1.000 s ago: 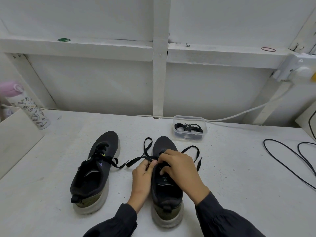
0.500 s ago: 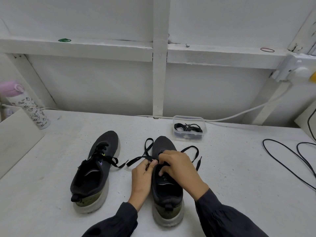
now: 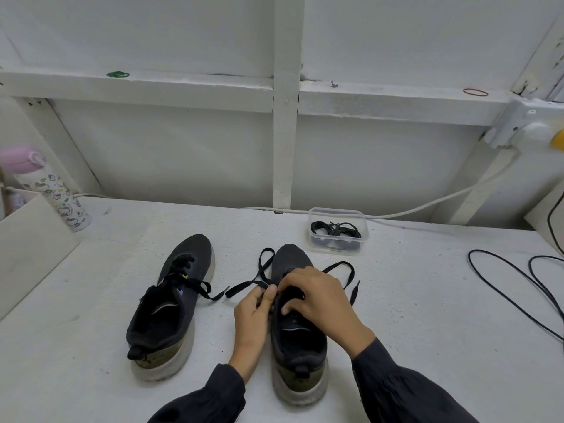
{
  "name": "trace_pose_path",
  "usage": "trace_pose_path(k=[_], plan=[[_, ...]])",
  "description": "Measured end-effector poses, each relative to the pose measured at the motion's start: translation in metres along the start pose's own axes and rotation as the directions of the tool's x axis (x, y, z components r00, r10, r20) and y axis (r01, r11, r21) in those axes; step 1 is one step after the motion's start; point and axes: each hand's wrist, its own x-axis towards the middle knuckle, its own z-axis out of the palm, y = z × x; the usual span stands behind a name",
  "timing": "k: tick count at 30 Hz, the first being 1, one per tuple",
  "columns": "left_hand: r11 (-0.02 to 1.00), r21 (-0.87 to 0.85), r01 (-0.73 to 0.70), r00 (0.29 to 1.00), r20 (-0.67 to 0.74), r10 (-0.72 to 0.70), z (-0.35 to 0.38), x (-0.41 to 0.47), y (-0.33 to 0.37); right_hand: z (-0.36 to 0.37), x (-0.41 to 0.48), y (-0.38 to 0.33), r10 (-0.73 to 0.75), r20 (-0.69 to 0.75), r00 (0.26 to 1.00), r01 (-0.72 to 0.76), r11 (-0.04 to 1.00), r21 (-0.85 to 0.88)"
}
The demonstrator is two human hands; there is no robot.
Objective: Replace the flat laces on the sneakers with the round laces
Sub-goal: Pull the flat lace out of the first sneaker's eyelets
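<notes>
lace state: nearly unchanged over the last second. flat lace (image 3: pixel 241 289) on the right sneaker (image 3: pixel 297 346) is still threaded at the eyelets, its loose ends lying out on both sides of the toe much as they did before. the hands have barely shifted; only the fingers have reworked their hold at the top of the eyelet row. my read: still the loosening stage on this shoe, with no row visibly pulled free yet, so the task is at an early stage.

left hand (image 3: pixel 254 315): beside the inner edge of the shoe, wrist low near the table (image 3: pixel 427 331), thumb and forefinger pinching the lace where it leaves the eyelets.

right hand (image 3: pixel 320 303): arched over the tongue from the outer side, knuckles up, fingers curled down into the lacing. its own back hides whether it grips lace or just braces the tongue, so i cannot tell.

left sneaker (image 3: pixel 171 303): stands just beside, toe pointing away, its flat lace still in and loosely tied. untouched.

round laces (image 3: pixel 335 230): bundled in the clear tub (image 3: pixel 337 211) beyond the right shoe's toe, apart from it, none taken out.

further out: patterned bottle (image 3: pixel 61 196) with a pink lid at far left, black cable (image 3: pixel 503 288) looped at far right.
</notes>
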Motion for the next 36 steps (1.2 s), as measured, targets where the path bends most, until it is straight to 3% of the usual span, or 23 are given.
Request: trace_pose_path(k=[5,24,26,29,32,36], plan=[[0.997,0.072,-0.033,0.999,-0.011,0.034,0.002,0.002,-0.001,0.001,0.006,0.001,-0.011,0.055,0.998,0.011,1.0,0.003],[0.963,0.249,-0.106,0.988,-0.083,0.13,0.006,0.003,-0.001,0.003,0.013,0.0,-0.044,0.041,0.998,0.044,0.999,0.014],[0.973,0.215,-0.078,0.989,-0.103,0.102,0.007,0.002,0.002,0.004,0.014,0.002,-0.066,0.02,0.998,0.066,0.998,0.005],[1.0,0.03,-0.006,0.991,-0.133,0.01,0.007,0.0,0.006,0.005,0.015,0.008,-0.076,-0.038,0.996,0.077,0.997,0.019],[0.998,0.034,-0.055,0.994,-0.092,0.058,0.003,-0.002,0.006,0.004,0.015,0.007,-0.074,0.009,0.997,0.073,0.997,0.005],[0.998,-0.059,0.005,0.997,-0.075,-0.009,0.0,-0.001,0.006,-0.008,0.012,0.006,-0.023,0.105,0.994,0.014,0.996,0.084]])
